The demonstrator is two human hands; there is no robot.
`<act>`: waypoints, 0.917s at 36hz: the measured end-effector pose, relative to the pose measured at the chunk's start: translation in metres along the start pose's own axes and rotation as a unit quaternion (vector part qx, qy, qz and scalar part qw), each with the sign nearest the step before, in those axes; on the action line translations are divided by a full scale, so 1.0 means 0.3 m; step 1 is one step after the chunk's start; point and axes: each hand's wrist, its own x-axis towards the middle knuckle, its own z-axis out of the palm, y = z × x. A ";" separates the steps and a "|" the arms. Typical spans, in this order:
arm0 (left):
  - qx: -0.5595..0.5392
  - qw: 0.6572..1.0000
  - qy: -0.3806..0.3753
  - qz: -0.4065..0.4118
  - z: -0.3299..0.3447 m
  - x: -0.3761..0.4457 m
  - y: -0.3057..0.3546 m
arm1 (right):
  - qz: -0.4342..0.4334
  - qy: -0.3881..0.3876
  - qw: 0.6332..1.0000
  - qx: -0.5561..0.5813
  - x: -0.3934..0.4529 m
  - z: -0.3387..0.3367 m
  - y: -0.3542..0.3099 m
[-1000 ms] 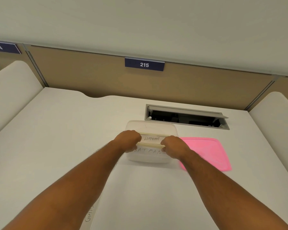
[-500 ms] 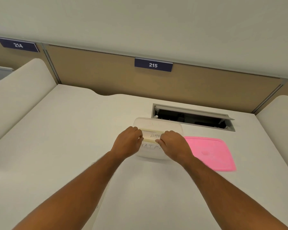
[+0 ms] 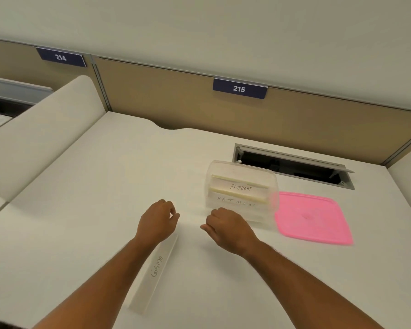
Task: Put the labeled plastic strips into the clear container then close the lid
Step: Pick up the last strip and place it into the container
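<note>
Handwritten "ELEPHANT" marks the upper strip (image 3: 240, 187) inside the clear container (image 3: 241, 166), centre right of the frame. The strip below it (image 3: 235, 202) reads "BATMAN", partly faint. The strip on the desk (image 3: 156, 269), lower centre, reads "GAMA". Blue partition signs: "214" (image 3: 61, 57) upper left, "215" (image 3: 239, 88) upper centre.

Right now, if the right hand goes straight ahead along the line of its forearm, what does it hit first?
Probably the clear container: the right hand sits just short of its near wall, knuckles towards it. The pink lid lies off to the right of that line. Depth is unclear from one view.
</note>
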 end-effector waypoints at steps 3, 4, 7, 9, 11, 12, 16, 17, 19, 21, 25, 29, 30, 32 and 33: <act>0.010 0.996 -0.050 -0.067 0.019 -0.024 -0.032 | -0.001 -0.051 0.999 -0.003 -0.013 0.038 -0.014; 0.016 0.995 -0.064 -0.080 0.025 -0.032 -0.038 | 0.000 -0.065 0.998 -0.003 -0.018 0.048 -0.015; 0.032 0.991 -0.086 -0.101 0.043 -0.047 -0.044 | 0.011 -0.096 0.995 0.000 -0.030 0.064 -0.012; 0.031 0.990 -0.085 -0.105 0.054 -0.052 -0.043 | 0.024 -0.111 0.994 0.004 -0.036 0.064 -0.006; 0.030 0.991 -0.081 -0.099 0.063 -0.054 -0.038 | 0.038 -0.124 0.991 0.008 -0.041 0.059 0.002; 0.029 0.992 -0.079 -0.094 0.067 -0.054 -0.033 | 0.045 -0.129 0.991 0.010 -0.045 0.055 0.007; 0.024 0.994 -0.079 -0.069 0.078 -0.047 0.000 | 0.092 -0.141 0.985 0.043 -0.055 0.046 0.029; 0.023 0.995 -0.080 -0.063 0.081 -0.044 0.011 | 0.108 -0.147 0.982 0.056 -0.056 0.045 0.033; 0.020 0.995 -0.082 -0.049 0.090 -0.040 0.032 | 0.143 -0.160 0.973 0.085 -0.056 0.047 0.039; 0.019 0.996 -0.083 -0.034 0.100 -0.036 0.054 | 0.175 -0.171 0.962 0.118 -0.055 0.049 0.041; 0.014 0.995 -0.094 0.005 0.121 -0.024 0.096 | 0.236 -0.198 0.931 0.194 -0.057 0.056 0.039; -0.013 0.992 -0.117 0.035 0.137 -0.006 0.138 | 0.286 -0.214 0.891 0.279 -0.058 0.061 0.038; -0.021 0.991 -0.124 0.043 0.138 -0.002 0.148 | 0.292 -0.215 0.883 0.297 -0.059 0.061 0.039; -0.043 0.987 -0.140 0.060 0.139 0.007 0.166 | 0.305 -0.211 0.863 0.344 -0.059 0.059 0.040; -0.055 0.985 -0.148 0.066 0.138 0.010 0.176 | 0.309 -0.207 0.852 0.367 -0.059 0.057 0.041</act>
